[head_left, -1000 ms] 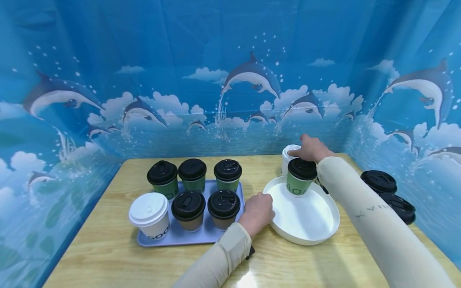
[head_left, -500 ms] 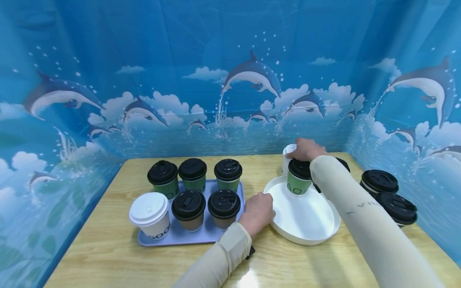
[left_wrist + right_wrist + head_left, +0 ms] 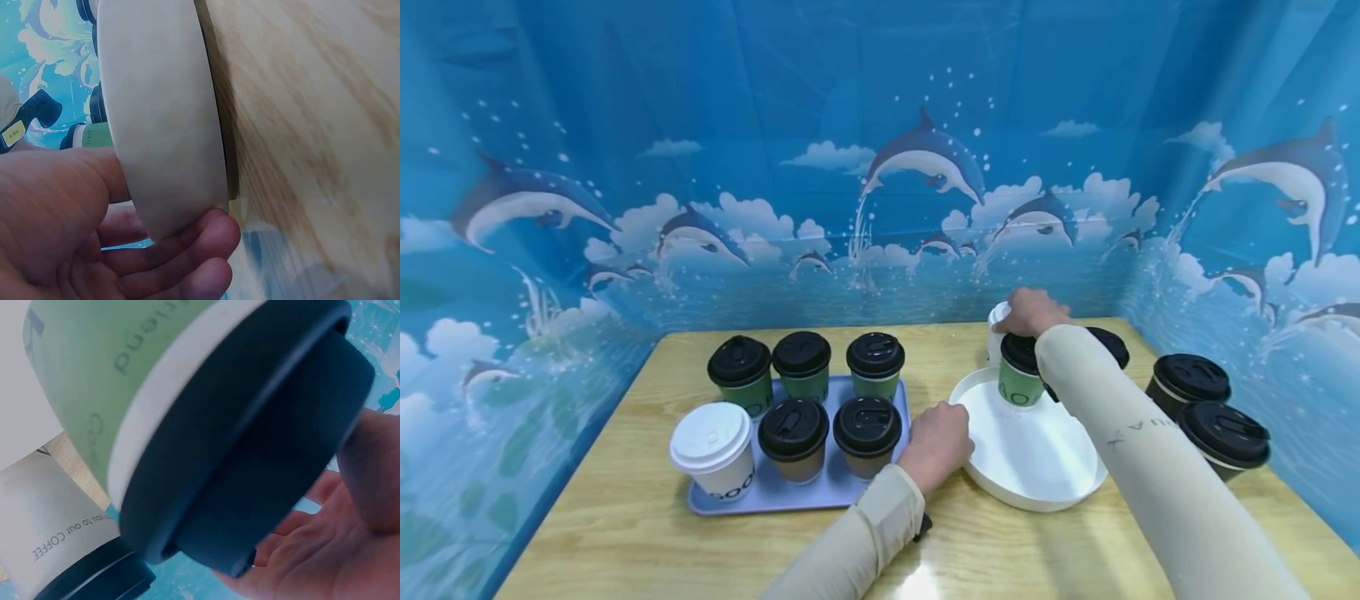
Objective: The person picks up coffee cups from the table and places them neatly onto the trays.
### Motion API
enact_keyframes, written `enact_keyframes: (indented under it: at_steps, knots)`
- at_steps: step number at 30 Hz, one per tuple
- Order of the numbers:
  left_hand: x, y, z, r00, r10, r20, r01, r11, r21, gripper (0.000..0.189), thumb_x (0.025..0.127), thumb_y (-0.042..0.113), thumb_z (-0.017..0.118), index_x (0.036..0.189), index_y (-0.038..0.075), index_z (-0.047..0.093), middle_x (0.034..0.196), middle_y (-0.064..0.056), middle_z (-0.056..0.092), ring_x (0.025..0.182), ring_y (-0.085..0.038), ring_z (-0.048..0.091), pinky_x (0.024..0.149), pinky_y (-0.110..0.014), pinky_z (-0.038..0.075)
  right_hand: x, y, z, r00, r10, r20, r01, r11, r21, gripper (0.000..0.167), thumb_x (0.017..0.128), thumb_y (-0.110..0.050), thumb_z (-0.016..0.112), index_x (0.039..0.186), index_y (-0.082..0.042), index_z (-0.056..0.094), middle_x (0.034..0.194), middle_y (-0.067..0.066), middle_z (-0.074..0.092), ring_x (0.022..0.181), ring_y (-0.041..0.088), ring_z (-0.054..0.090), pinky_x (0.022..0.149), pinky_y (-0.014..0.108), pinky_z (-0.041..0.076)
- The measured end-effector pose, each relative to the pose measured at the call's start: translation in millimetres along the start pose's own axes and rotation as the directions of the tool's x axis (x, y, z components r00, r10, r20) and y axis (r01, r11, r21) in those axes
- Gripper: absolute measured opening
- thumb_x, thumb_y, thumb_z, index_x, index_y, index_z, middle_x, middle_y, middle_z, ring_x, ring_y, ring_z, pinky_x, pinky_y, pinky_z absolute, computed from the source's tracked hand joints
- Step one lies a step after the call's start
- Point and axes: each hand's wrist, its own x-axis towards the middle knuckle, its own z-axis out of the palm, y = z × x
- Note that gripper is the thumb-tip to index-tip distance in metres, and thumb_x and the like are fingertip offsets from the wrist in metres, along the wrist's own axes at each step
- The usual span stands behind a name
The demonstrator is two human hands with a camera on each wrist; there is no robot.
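Note:
My left hand (image 3: 936, 446) grips the near-left rim of a round white tray (image 3: 1037, 467). In the left wrist view, the curled fingers (image 3: 187, 262) lie along the tray's pale side wall (image 3: 169, 125). A green paper cup (image 3: 1018, 390) with a black lid stands upright at the back of this tray. My right hand (image 3: 1033, 312) reaches over behind that cup, its fingers at the lid of a white cup (image 3: 997, 343) beyond the tray. In the right wrist view, the green cup's lid (image 3: 250, 431) hides part of the right hand (image 3: 325, 556); I cannot tell whether it grips the white cup.
At left, a lilac rectangular tray (image 3: 775, 502) holds several lidded cups, green, brown and one large white (image 3: 718, 454). Black-lidded cups (image 3: 1225, 437) stand at the table's right edge, another (image 3: 1108, 346) behind the right sleeve. A blue dolphin-print curtain (image 3: 880, 208) surrounds the table (image 3: 595, 525).
My right hand and forearm have shifted left, covering more of the white cup and uncovering a black-lidded cup behind the sleeve. The left hand and the round tray have stayed put.

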Motion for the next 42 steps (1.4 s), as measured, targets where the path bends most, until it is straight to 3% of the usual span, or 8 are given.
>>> enact_keyframes:
  at_steps: [6,14,23,29,37,42]
  knots:
    - [0.3,0.5,-0.7,1.0,-0.009,0.018,0.009,1.0,0.002,0.014,0.089,0.022,0.075,0.089,0.009,0.074,0.081,-0.007,0.07,0.07,-0.022,0.067,0.057,-0.037,0.054,1.0,0.8,2.0,1.0,-0.013,-0.018,0.013,1.0,0.001,0.06,0.099,-0.035,0.069,0.14,0.005,0.053,0.14,0.029,0.054,0.128,0.052,0.049,0.11,0.07,0.029]
    - [0.4,2.7,-1.4,0.999,-0.015,0.041,0.015,1.0,-0.002,0.014,0.09,0.023,0.075,0.091,0.008,0.075,0.08,-0.006,0.068,0.068,-0.02,0.065,0.057,-0.037,0.054,0.0,0.2,3.3,1.0,0.004,-0.014,-0.004,1.0,0.016,0.053,0.099,-0.032,0.069,0.133,0.007,0.059,0.13,0.03,0.06,0.115,0.046,0.059,0.094,0.059,0.05]
    - [0.1,3.3,-1.5,0.999,-0.017,0.03,0.017,1.0,0.004,0.015,0.09,0.023,0.076,0.091,0.008,0.074,0.08,-0.007,0.068,0.068,-0.02,0.065,0.056,-0.037,0.054,1.8,-0.9,-1.7,0.998,-0.02,-0.066,0.026,0.995,0.092,0.066,0.1,-0.027,0.065,0.149,0.01,0.039,0.139,0.034,0.051,0.123,0.05,0.055,0.094,0.059,0.051]
    - [0.4,1.8,-1.6,0.999,-0.017,0.04,0.017,1.0,-0.002,0.016,0.091,0.023,0.076,0.093,0.008,0.074,0.083,-0.007,0.07,0.07,-0.021,0.067,0.057,-0.037,0.054,-0.1,-4.6,-2.3,0.993,-0.06,-0.101,0.073,0.988,0.133,0.067,0.1,-0.029,0.065,0.15,0.007,0.038,0.143,0.032,0.049,0.125,0.048,0.055,0.095,0.057,0.052]
    - [-0.3,0.7,-0.3,1.0,-0.005,0.001,0.005,1.0,0.0,0.015,0.088,0.023,0.077,0.089,0.008,0.075,0.083,-0.008,0.071,0.072,-0.024,0.07,0.057,-0.039,0.054,-2.4,-9.6,1.1,0.973,-0.147,-0.18,0.176,0.972,0.158,0.065,0.099,-0.032,0.066,0.149,0.003,0.043,0.141,0.031,0.052,0.121,0.045,0.058,0.095,0.056,0.053]
    - [-0.6,1.1,-0.5,1.0,0.0,-0.002,0.0,1.0,0.004,0.015,0.087,0.023,0.078,0.09,0.008,0.075,0.083,-0.008,0.071,0.072,-0.023,0.07,0.057,-0.038,0.054,-3.6,-9.7,1.9,0.965,-0.163,-0.203,0.2,0.964,0.174,0.065,0.098,-0.033,0.066,0.148,0.002,0.046,0.142,0.03,0.052,0.12,0.045,0.059,0.094,0.056,0.054]
